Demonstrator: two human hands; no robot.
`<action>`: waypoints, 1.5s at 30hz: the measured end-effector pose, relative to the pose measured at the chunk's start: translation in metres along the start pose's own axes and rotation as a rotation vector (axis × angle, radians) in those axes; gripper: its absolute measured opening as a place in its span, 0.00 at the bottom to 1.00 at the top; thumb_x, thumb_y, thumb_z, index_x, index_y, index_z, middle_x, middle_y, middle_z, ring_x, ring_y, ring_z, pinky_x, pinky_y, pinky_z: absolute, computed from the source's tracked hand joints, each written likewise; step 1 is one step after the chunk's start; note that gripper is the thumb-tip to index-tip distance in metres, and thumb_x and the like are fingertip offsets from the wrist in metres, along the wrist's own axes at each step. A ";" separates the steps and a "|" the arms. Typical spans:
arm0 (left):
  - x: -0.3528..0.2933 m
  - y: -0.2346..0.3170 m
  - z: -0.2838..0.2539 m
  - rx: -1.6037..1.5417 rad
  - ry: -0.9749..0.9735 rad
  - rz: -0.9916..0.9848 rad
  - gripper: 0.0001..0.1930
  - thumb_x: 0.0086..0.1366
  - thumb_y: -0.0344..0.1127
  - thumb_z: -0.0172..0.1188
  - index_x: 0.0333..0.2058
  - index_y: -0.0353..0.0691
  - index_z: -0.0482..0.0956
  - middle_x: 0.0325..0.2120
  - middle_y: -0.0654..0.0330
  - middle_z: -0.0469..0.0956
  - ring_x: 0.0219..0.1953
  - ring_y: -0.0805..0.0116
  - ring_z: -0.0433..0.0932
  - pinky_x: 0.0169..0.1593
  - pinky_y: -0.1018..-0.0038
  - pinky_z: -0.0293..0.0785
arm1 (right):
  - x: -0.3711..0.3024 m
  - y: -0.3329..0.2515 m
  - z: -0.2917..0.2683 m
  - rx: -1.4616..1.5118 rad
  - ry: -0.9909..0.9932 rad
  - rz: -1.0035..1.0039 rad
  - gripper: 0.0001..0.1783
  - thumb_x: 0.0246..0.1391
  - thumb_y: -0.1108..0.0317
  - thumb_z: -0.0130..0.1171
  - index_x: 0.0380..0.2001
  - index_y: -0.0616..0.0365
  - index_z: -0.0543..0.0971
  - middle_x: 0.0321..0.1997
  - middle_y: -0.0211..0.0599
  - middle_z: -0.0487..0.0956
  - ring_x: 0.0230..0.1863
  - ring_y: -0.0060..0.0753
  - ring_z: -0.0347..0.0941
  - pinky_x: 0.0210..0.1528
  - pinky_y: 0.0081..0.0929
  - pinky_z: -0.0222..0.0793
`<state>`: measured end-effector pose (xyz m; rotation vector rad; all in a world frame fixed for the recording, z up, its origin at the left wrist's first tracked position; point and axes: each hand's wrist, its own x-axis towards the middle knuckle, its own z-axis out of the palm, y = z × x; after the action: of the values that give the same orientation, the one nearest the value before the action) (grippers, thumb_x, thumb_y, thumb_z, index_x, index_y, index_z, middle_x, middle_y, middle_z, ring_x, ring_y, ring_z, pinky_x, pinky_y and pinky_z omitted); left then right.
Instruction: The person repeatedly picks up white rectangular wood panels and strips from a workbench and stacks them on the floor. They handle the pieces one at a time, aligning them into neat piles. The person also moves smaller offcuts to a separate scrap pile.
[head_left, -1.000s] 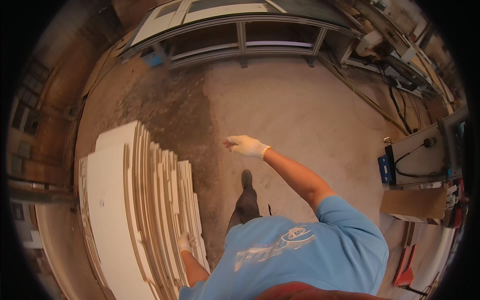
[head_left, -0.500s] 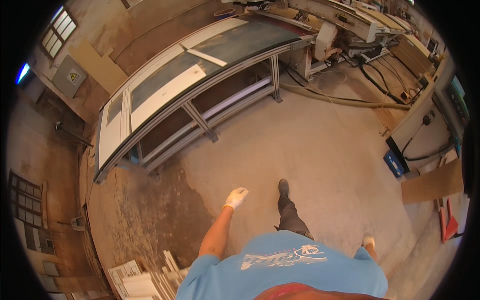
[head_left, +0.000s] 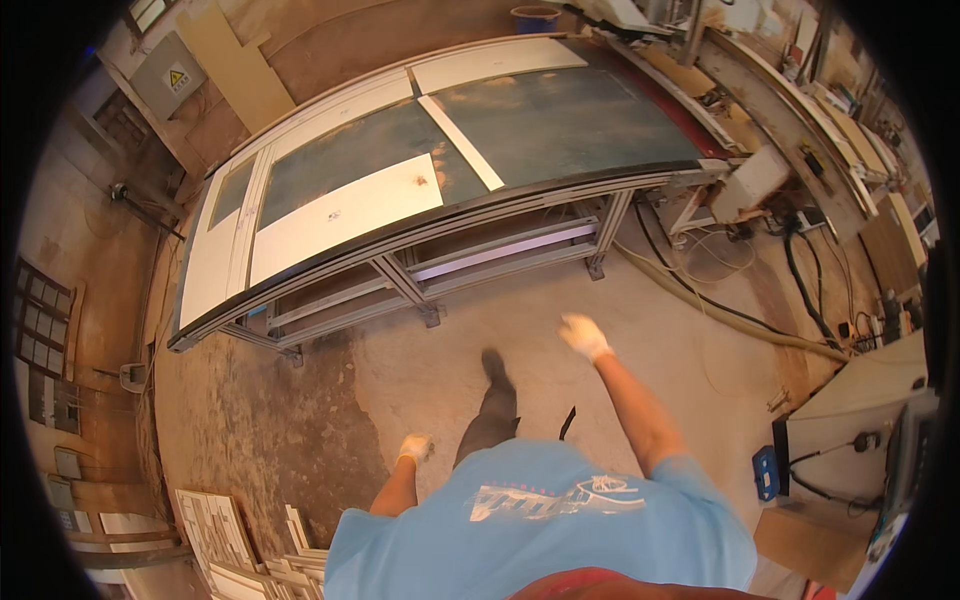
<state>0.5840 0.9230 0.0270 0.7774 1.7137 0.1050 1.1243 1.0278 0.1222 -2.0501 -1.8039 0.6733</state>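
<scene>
My right hand (head_left: 584,336), in a pale glove, is stretched ahead of my body over the bare floor. Its fingers are a little blurred and loosely bent, with nothing seen in them. Lower down, beside my left hip, hangs my left hand (head_left: 416,447) in a similar glove, its fingers loose and no object visible in it. Both hands are apart from the long metal-framed table (head_left: 405,262) ahead. On its dark top lie a wide white panel (head_left: 345,215), a narrow white strip (head_left: 462,143) and other pale panels along the far and left sides.
Hoses (head_left: 690,290) and cables run over the floor at the right, near machinery. A blue case (head_left: 766,472) sits by a cabinet at the right. Stacked pale boards (head_left: 215,525) stand at the lower left. A blue tub (head_left: 535,18) is behind the table.
I have stepped closer to the table, which appears larger now. My right hand has swung forward from my side, and my left hand has swung back. The other leg is now in front.
</scene>
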 end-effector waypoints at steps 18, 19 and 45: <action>0.137 0.446 0.005 0.197 0.142 0.165 0.19 0.71 0.48 0.60 0.41 0.35 0.87 0.32 0.58 0.86 0.35 0.67 0.83 0.42 0.70 0.79 | 0.570 -0.044 -0.113 -0.202 -0.133 -0.087 0.45 0.51 0.64 0.71 0.72 0.56 0.67 0.59 0.47 0.77 0.61 0.55 0.73 0.64 0.50 0.71; 0.136 0.473 0.011 0.211 0.156 0.160 0.19 0.71 0.48 0.60 0.40 0.34 0.87 0.32 0.58 0.86 0.35 0.67 0.83 0.42 0.70 0.79 | 0.575 -0.012 -0.132 -0.240 -0.139 -0.092 0.44 0.50 0.66 0.71 0.71 0.57 0.68 0.58 0.47 0.78 0.60 0.55 0.74 0.64 0.50 0.72; 0.657 1.289 -0.059 0.662 1.126 0.270 0.36 0.72 0.64 0.52 0.60 0.33 0.72 0.53 0.34 0.79 0.58 0.33 0.77 0.61 0.44 0.74 | 1.310 0.388 -0.409 -0.473 0.491 0.329 0.31 0.66 0.47 0.53 0.61 0.60 0.76 0.60 0.57 0.79 0.60 0.65 0.74 0.63 0.56 0.71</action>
<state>1.0387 2.2962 0.0875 1.6375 2.7459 0.1844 1.7863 2.2907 0.0832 -2.5552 -1.4414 -0.2150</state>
